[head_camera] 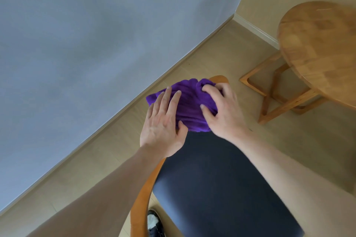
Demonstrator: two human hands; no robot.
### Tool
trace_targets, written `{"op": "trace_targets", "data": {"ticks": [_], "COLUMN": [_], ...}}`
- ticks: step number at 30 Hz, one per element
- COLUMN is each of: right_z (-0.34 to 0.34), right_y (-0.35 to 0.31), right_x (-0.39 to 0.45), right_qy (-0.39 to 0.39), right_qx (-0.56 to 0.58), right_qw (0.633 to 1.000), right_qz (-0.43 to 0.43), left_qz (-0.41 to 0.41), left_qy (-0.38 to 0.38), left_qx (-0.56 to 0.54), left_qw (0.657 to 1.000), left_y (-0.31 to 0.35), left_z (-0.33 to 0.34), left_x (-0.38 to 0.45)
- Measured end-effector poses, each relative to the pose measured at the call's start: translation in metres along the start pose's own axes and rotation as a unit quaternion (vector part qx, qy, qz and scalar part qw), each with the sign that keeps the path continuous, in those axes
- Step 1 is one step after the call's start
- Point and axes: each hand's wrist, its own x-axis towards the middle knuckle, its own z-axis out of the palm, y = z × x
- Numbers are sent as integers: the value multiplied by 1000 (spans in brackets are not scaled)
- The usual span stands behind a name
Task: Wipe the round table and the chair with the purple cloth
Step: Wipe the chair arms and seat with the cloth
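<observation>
Purple cloth is seen bunched up on the far end of the chair, where the dark blue seat meets the curved wooden frame. It is covered from both sides by two bare hands. The left hand is laid on the left part of the cloth with its fingers held straight and slightly spread, and its thumb is pressed against the near edge of the fabric. The right hand is placed on the right part, its fingers curled into the folds so that a bunch of cloth is gripped between fingers and thumb. A short tip of the orange-brown frame is left showing just beyond the cloth.

The round table, made of light wood, is found to the right and well apart from the cloth, with its slanted legs set on the pale floor. A grey-blue wall is seen on the left, joined to the floor by a baseboard. A black and white shoe is partly seen below the chair frame at the bottom edge.
</observation>
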Motion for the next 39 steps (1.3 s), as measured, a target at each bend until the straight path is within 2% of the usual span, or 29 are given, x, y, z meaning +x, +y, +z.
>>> {"op": "trace_targets", "data": {"ticks": [2, 5, 7, 10, 13, 15, 17, 21, 23, 25, 29, 31, 33, 36, 39], "right_z": [-4, -1, 9, 19, 12, -2, -13, -10, 2, 11, 13, 3, -5, -9, 2], "right_y": [11, 7, -11, -34, -30, -15, 1, -3, -21, -36, -35, -22, -7, -4, -24], "right_x": [20, 44, 42, 13, -11, -3, 18, 53, 46, 24, -25, -20, 5, 42, 40], "right_qy": [29, 82, 108, 87, 8, -34, -22, 58, 94, 100, 17, -12, 12, 63, 81], "right_qx": [-17, -1, 1, 21, 30, 7, -18, -3, -9, 0, 31, 5, -16, -1, -22], "right_qw": [998, 981, 972, 985, 998, 999, 997, 971, 965, 977, 998, 999, 997, 977, 970], "right_qz": [44, 176, 209, 145, 49, 29, 68, 232, 246, 188, 59, 34, 73, 202, 228], "left_qz": [-1, -6, -4, 2, 5, 9, 12, 1, 0, 4, 8, 11, 14, 11, 7], "left_qy": [-2, -3, -1, 1, 0, 0, -1, 2, 5, 4, 2, 3, 11, 13, 9], "left_qx": [8, 39, 43, 31, 19, 8, 5, 28, 33, 28, 9, 5, 3, 8, 4], "left_qw": [1000, 999, 999, 1000, 1000, 1000, 1000, 1000, 999, 1000, 1000, 1000, 1000, 1000, 1000], "left_y": [0, -1, -2, -2, -1, 1, 2, 0, 0, 1, 0, 1, 0, -2, -2], "left_z": [1, 4, 5, 4, 1, -1, -2, 2, 3, 3, 1, 1, 2, 5, 5], "left_x": [1, 2, 2, 0, -2, -2, -1, 1, 0, 0, -1, -1, 0, 0, 1]}}
